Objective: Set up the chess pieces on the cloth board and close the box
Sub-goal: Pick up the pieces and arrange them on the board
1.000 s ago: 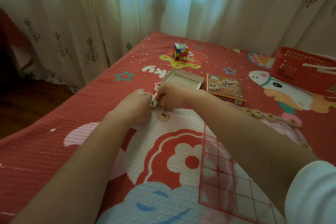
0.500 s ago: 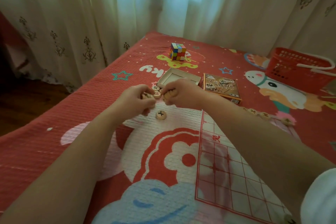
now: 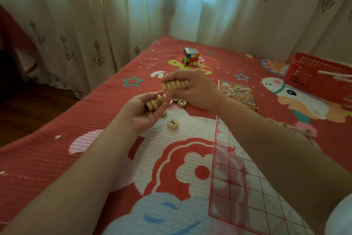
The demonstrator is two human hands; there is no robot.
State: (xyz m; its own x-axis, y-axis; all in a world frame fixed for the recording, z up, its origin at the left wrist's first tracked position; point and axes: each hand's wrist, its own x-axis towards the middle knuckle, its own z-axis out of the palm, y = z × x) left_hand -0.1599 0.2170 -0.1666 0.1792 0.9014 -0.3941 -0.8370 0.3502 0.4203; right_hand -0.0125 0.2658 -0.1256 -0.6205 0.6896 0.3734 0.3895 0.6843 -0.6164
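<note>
My right hand is raised above the bed and grips a row of several round wooden chess pieces stacked edge to edge. Lower and to the left, my left hand holds a shorter stack of pieces in its curled fingers. Loose pieces lie on the bedspread under my hands, one with a black character, another behind it. The cloth board, white with red lines, lies at the lower right under my right forearm. The printed box lid lies beyond it. My right hand hides the box tray.
A colourful puzzle cube stands at the far end of the red bedspread. A red plastic basket sits at the far right. A few pieces lie along the board's far edge. Curtains hang behind, and the bed's left edge drops to a dark floor.
Both hands have lifted off the bedspread with stacks of pieces in them. The right hand rose higher and now covers the open box tray.
</note>
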